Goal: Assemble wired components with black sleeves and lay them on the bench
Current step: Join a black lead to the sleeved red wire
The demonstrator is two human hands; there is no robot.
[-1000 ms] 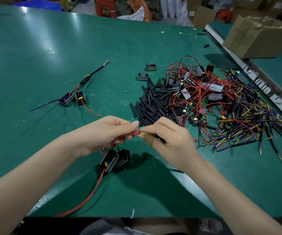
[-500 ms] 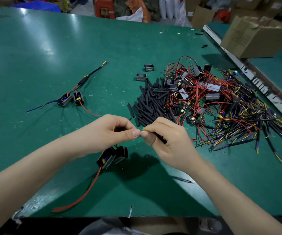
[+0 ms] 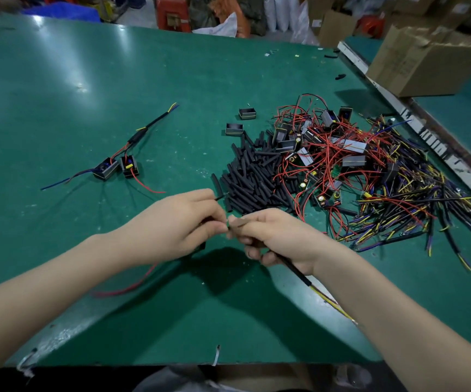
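My left hand (image 3: 177, 224) and my right hand (image 3: 273, 236) meet fingertip to fingertip above the green bench (image 3: 87, 80). The left hand pinches the wires of a component that is mostly hidden under it; its red wire (image 3: 132, 284) trails down to the bench. The right hand grips a black sleeved cable (image 3: 296, 271) whose yellow and dark wire ends stick out below my wrist. A short black sleeve tip shows past my left fingers. One finished assembly (image 3: 123, 162) with two black boxes and a sleeved lead lies at the left.
A heap of black sleeves (image 3: 251, 176) lies ahead of my hands. Right of it is a tangle of red, yellow and dark wires with boxes (image 3: 370, 176). Two loose black boxes (image 3: 241, 121) sit behind. Cardboard boxes (image 3: 426, 58) stand at the far right.
The yellow and red wire ends seen between my fingertips are now covered. My hands have closed together, and the two black boxes have gone out of sight under my left hand.
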